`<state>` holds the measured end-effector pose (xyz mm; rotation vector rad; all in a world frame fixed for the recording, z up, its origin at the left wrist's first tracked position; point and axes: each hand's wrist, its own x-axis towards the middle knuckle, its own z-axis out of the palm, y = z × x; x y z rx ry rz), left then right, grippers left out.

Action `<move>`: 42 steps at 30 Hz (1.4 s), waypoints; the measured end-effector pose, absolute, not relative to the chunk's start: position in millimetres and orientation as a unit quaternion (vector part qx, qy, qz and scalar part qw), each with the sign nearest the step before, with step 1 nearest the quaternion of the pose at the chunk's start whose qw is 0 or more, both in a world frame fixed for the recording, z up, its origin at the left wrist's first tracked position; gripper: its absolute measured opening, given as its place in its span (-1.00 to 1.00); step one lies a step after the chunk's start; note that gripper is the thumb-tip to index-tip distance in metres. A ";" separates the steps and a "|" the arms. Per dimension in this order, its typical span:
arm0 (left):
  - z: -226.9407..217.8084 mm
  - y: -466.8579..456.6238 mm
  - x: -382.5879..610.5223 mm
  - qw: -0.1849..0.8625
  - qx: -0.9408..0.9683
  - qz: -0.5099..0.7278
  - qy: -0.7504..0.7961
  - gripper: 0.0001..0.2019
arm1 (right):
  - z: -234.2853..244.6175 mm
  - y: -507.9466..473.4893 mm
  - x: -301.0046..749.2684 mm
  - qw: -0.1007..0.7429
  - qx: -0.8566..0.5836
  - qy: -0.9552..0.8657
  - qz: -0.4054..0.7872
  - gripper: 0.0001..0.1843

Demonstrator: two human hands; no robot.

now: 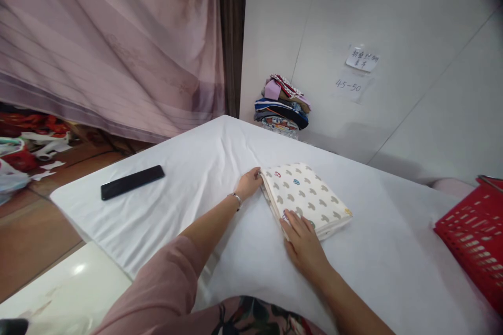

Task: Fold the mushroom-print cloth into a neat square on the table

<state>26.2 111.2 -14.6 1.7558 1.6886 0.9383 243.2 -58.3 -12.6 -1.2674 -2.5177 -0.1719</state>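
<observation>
A folded cream cloth [302, 193] with a print of grey, red and blue mushroom-like shapes lies on the white-covered table, its layers showing along the left and near edges. At its far left corner, my left hand [249, 183] is closed, with thumb and fingertips pinching the folded edge. My right hand [302, 243] rests at the near corner. Its fingers are stretched out and apart on the top layer, while the thumb stays low beside the edge. On my left wrist is a thin bracelet [236, 200].
A black phone [132, 182] lies on the white tablecloth [176, 172] at the left. Beyond the far edge, a stack of folded fabrics [281, 104] stands against the wall. At the right is a red plastic basket [475, 230]. A pink curtain [118, 36] hangs behind the table.
</observation>
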 end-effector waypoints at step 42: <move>-23.4 129.3 6.8 0.344 0.638 0.408 0.556 -0.65 | -12.4 -54.5 247.7 0.220 -0.417 -0.881 -0.027 -0.50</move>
